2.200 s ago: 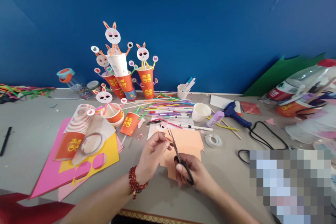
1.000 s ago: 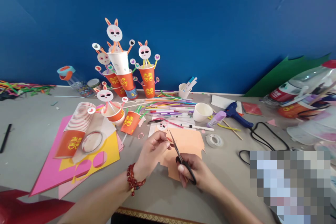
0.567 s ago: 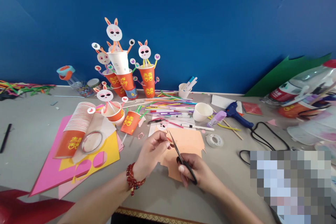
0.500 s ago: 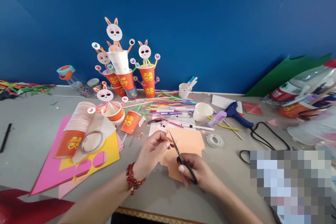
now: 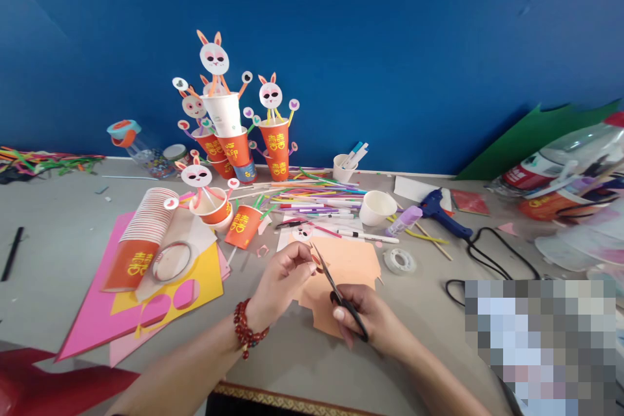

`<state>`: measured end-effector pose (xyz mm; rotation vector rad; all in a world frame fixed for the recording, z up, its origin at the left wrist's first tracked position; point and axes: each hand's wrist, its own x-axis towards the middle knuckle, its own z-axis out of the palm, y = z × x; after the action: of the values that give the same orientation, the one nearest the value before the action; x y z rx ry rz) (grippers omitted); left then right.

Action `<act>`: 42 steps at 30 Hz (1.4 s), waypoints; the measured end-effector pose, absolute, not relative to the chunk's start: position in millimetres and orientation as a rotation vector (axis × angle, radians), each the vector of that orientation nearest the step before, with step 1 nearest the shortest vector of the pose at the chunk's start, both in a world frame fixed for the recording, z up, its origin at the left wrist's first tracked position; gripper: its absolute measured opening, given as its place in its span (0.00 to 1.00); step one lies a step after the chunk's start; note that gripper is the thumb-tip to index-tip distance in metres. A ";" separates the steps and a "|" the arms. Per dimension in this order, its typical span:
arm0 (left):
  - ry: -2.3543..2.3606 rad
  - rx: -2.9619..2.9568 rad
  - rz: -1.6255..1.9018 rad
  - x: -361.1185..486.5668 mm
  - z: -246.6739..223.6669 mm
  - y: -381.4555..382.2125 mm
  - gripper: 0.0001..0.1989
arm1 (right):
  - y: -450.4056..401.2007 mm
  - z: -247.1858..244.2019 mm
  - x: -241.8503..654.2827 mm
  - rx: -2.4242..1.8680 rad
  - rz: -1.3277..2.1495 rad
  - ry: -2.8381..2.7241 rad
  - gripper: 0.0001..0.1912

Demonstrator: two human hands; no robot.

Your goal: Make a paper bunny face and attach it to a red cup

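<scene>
My left hand point(image 5: 283, 279) pinches a small orange paper piece point(image 5: 318, 262), partly hidden by the fingertips. In my right hand point(image 5: 368, 315) are black-handled scissors point(image 5: 331, 277), their blades slightly apart and pointing up-left beside the small piece. Beneath both hands lies a peach paper sheet point(image 5: 353, 263) with a cut-away lower edge. Just behind it, a white paper rabbit face point(image 5: 302, 233) rests flat on the table.
Rabbit-decorated paper cups point(image 5: 273, 143) stand stacked near the blue wall. Left are nested cups point(image 5: 146, 227) and coloured sheets point(image 5: 97, 299). A tape roll point(image 5: 400, 261), glue stick point(image 5: 403, 221) and corded blue glue gun point(image 5: 446, 213) lie right. Pipe cleaners point(image 5: 316, 194) spread behind.
The view has shifted very slightly. Both hands, the scissors and the small paper piece keep nearly the same position.
</scene>
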<state>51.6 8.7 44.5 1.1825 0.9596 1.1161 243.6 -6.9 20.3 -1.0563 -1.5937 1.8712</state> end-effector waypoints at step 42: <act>0.905 1.245 1.048 43.8 47.4 12.3 0.07 | -6.1 9.9 248.1 -1.083 1.836 -1.664 0.29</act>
<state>43.8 12.3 47.4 1.2447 0.9049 1.0479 248.1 -6.1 9.9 -1.0832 -1.6635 1.8362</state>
